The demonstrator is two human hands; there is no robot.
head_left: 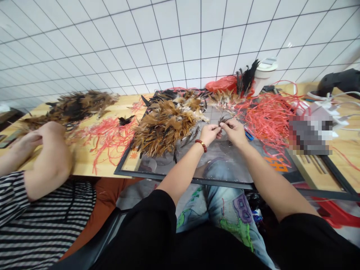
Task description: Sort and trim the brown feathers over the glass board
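Note:
Above the dark glossy board (pixel 180 168), my left hand (pixel 210 134) and my right hand (pixel 234 130) meet fingertip to fingertip. Both are closed in a pinch on a small dark feather (pixel 223 120), whose wispy end sticks up between them. What else the fingertips may hold is too small to make out. Left of my left hand lies a big heap of brown feathers (pixel 165 123). A blue-handled tool (pixel 249 135) rests just right of my right hand, beside a tangled pile of pink-red strips (pixel 268 116).
A white lidded cup (pixel 263 73), black feathers (pixel 247 79) and a red plastic bag (pixel 222 84) stand near the tiled wall. White chargers and cables (pixel 323 108) lie at right. A co-worker in a striped shirt (pixel 47 221) sits at left by more feathers (pixel 81 105) and pink strips (pixel 112 135).

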